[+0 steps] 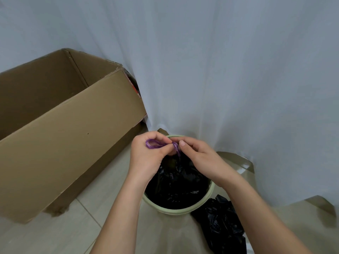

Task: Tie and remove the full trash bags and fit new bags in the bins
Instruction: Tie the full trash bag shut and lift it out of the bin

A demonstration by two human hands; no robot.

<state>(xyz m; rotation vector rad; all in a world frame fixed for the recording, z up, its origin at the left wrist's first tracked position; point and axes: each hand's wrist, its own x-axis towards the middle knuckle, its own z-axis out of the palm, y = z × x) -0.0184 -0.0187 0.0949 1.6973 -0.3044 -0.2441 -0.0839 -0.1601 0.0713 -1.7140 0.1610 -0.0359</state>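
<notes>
The purple drawstring is pinched by both the left hand and the right hand, held close together above the bin; the black bag hangs directly beneath, its neck upright; neither hand is nearer.

Soft, even daylight filters through the white curtain; shadows faint, focus sharp, wide-angle bending at edges.

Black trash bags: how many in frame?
2. One black bag sits in the green bin, both hands pinching its purple drawstring. A second crumpled black bag lies on the floor right of the bin. The cardboard box may hide more.
</notes>
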